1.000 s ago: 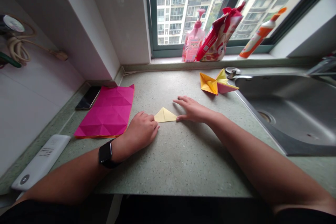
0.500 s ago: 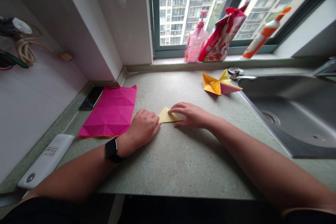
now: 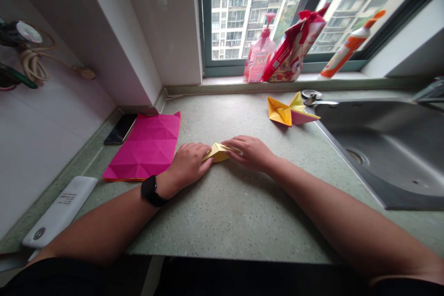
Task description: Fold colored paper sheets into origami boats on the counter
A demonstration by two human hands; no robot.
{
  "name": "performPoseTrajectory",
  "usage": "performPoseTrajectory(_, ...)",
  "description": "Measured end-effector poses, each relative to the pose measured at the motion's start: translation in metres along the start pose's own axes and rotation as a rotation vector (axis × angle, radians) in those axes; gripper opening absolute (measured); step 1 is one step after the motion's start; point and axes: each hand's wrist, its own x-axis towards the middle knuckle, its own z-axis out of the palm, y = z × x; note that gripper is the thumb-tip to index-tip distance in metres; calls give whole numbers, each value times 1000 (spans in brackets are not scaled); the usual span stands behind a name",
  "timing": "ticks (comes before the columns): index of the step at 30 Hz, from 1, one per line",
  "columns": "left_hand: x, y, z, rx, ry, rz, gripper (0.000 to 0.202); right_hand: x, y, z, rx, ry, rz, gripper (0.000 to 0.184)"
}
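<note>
A small folded yellow paper (image 3: pixel 218 151) lies on the green speckled counter (image 3: pixel 229 208) between my two hands. My left hand (image 3: pixel 189 164), with a black watch on its wrist, has its fingers curled and pinches the paper's left corner. My right hand (image 3: pixel 252 151) grips the paper's right side with bent fingers. The paper's left part is lifted a little off the counter. Much of the paper is hidden under my fingers.
A creased pink paper stack (image 3: pixel 147 147) lies to the left, a phone (image 3: pixel 120 129) behind it. A white device (image 3: pixel 58 212) lies near the front left edge. Folded orange, yellow and pink shapes (image 3: pixel 289 111) sit beside the sink (image 3: pixel 385 148). Bottles and a red bag (image 3: pixel 294 48) stand on the sill.
My right hand slid left from flat beside the yellow paper onto it and curled. Both hands closed in on the paper, and its left part has lifted.
</note>
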Motion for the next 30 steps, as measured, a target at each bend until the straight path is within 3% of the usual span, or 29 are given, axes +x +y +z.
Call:
performPoseTrajectory(7,3,-6,4,-176,82,-102,24,2,-9,1,251,98,-2,36)
performPoseTrajectory(13,2,-6,2,-355,194,-158,37,1,-24,-3,394,210,37,56)
performPoseTrajectory(17,2,-4,4,-479,223,-148,42,-1,-34,-3,489,107,168,44)
performPoseTrajectory(20,1,-3,3,-492,208,-115,48,-3,-38,0,515,41,188,48)
performPoseTrajectory(23,1,0,1,-533,198,-83,47,-2,-40,3,543,53,174,55)
performPoseTrajectory(28,2,2,-3,-587,188,-92,38,0,-41,4,604,120,176,43)
performPoseTrajectory(30,2,3,-3,-594,187,-74,37,0,-42,4,615,121,166,47)
